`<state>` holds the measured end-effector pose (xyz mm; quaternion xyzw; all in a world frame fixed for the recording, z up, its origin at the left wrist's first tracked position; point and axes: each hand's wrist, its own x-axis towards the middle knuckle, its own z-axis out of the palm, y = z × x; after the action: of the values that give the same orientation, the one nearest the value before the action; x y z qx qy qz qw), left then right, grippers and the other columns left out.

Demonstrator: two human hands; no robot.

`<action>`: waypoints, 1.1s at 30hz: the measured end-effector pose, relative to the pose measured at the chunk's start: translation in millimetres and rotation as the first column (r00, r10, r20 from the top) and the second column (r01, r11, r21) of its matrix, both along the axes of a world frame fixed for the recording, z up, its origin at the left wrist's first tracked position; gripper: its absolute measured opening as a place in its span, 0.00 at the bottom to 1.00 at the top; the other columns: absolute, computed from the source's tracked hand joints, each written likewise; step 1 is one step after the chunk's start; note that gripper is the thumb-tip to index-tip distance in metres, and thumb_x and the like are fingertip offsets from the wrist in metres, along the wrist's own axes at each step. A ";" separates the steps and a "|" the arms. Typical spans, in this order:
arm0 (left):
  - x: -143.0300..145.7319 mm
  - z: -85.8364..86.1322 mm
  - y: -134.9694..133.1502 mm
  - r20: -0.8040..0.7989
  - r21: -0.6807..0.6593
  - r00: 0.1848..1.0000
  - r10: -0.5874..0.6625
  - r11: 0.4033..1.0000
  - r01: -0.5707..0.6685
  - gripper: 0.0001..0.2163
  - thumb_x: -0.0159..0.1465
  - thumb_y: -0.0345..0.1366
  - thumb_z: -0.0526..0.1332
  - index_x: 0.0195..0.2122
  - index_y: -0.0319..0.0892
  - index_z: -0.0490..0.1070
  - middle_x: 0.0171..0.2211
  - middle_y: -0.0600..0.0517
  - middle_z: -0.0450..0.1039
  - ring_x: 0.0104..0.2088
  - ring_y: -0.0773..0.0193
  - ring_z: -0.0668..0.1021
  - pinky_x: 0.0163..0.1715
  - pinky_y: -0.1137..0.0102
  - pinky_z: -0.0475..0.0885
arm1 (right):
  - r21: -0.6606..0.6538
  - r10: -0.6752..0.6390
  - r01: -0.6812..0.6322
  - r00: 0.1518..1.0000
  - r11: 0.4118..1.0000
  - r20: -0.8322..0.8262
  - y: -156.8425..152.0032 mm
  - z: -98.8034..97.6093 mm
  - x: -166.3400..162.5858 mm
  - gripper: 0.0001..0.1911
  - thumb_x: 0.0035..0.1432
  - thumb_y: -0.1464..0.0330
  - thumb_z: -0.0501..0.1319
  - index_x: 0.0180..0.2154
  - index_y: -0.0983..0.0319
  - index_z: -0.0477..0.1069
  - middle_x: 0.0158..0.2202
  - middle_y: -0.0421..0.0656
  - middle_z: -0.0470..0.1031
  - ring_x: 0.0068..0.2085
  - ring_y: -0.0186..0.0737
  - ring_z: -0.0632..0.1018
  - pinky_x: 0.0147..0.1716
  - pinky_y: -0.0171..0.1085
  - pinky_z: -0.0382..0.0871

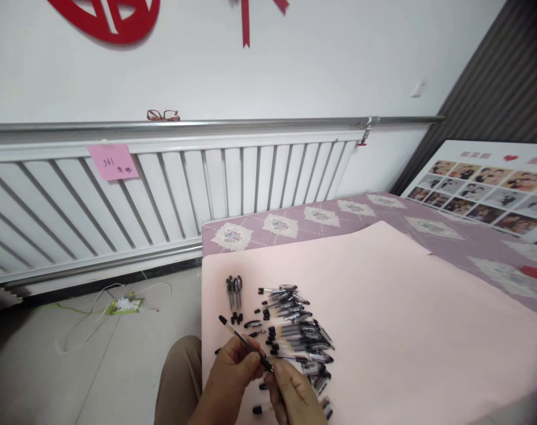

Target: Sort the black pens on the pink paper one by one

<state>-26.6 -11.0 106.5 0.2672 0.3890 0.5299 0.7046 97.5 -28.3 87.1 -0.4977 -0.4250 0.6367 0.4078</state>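
My left hand [228, 372] and my right hand [297, 392] both pinch one black-tipped pen [242, 339] that slants up to the left over the front edge of a pink sheet [405, 330]. Both hands have their fingers closed around it. Just right of the hands lies a pile of several clear pens with black caps [295, 330]. Three assembled pens [234, 298] lie side by side a little above my left hand. Loose black caps [253, 324] are scattered between them and the pile.
The pink sheet covers a bed with a purple patterned cover [321, 218]. A white radiator [162, 195] with a pink note [113, 161] and red glasses [163, 115] runs along the wall. A photo board [485, 189] leans at the right. Cables and a power strip [124, 305] lie on the floor.
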 end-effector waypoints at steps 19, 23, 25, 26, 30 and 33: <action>5.1 -4.5 -1.3 0.046 -0.078 0.989 0.143 0.987 -0.139 0.13 0.44 0.37 0.71 0.27 0.39 0.70 0.24 0.55 0.70 0.24 0.70 0.72 0.27 0.73 0.67 | 0.192 -0.118 0.069 0.959 0.979 0.257 2.9 9.9 8.9 0.21 0.53 0.51 0.53 0.22 0.60 0.67 0.19 0.36 0.64 0.23 0.34 0.65 0.25 0.33 0.60; 5.4 -2.8 -2.2 0.025 -0.081 0.988 0.151 0.986 -0.149 0.13 0.45 0.37 0.71 0.28 0.39 0.70 0.24 0.55 0.70 0.25 0.70 0.72 0.28 0.73 0.67 | 0.215 -0.179 0.133 0.962 0.967 0.208 4.9 3.7 9.3 0.20 0.48 0.50 0.58 0.22 0.60 0.67 0.19 0.35 0.61 0.23 0.32 0.62 0.23 0.31 0.58; 5.3 -4.2 -2.6 0.017 -0.080 0.989 0.147 0.986 -0.145 0.13 0.46 0.37 0.70 0.28 0.39 0.70 0.25 0.55 0.70 0.25 0.70 0.72 0.29 0.73 0.67 | 0.195 -0.193 0.158 0.966 0.968 0.172 5.5 1.5 9.3 0.20 0.46 0.49 0.60 0.25 0.60 0.67 0.19 0.34 0.62 0.21 0.31 0.61 0.21 0.31 0.56; 5.2 -5.4 -2.8 0.015 -0.074 0.990 0.142 0.987 -0.140 0.12 0.46 0.37 0.70 0.29 0.39 0.70 0.25 0.55 0.71 0.25 0.70 0.72 0.29 0.73 0.67 | 0.166 -0.182 0.155 0.970 0.974 0.159 5.5 0.8 9.2 0.20 0.46 0.48 0.59 0.26 0.60 0.68 0.19 0.34 0.62 0.20 0.30 0.60 0.19 0.30 0.55; 4.5 -10.6 -3.4 0.001 -0.010 0.994 0.112 0.994 -0.112 0.11 0.48 0.36 0.69 0.30 0.39 0.70 0.26 0.54 0.71 0.25 0.69 0.72 0.30 0.72 0.67 | 0.077 -0.081 0.070 0.985 0.995 0.152 4.2 -0.4 8.6 0.23 0.50 0.46 0.53 0.23 0.59 0.65 0.14 0.32 0.56 0.15 0.28 0.54 0.15 0.30 0.47; 4.6 -12.2 -3.1 -0.007 0.006 0.994 0.110 0.994 -0.110 0.11 0.49 0.36 0.69 0.30 0.39 0.70 0.26 0.54 0.71 0.25 0.69 0.72 0.29 0.72 0.67 | 0.161 -0.114 0.082 0.972 0.984 0.206 4.3 0.9 9.0 0.22 0.49 0.48 0.56 0.23 0.60 0.67 0.17 0.34 0.61 0.20 0.32 0.62 0.20 0.31 0.55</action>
<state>-22.0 -14.1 94.2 0.2492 0.4045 0.5679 0.6721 106.5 -24.0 88.1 -0.5515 -0.4884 0.5243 0.4271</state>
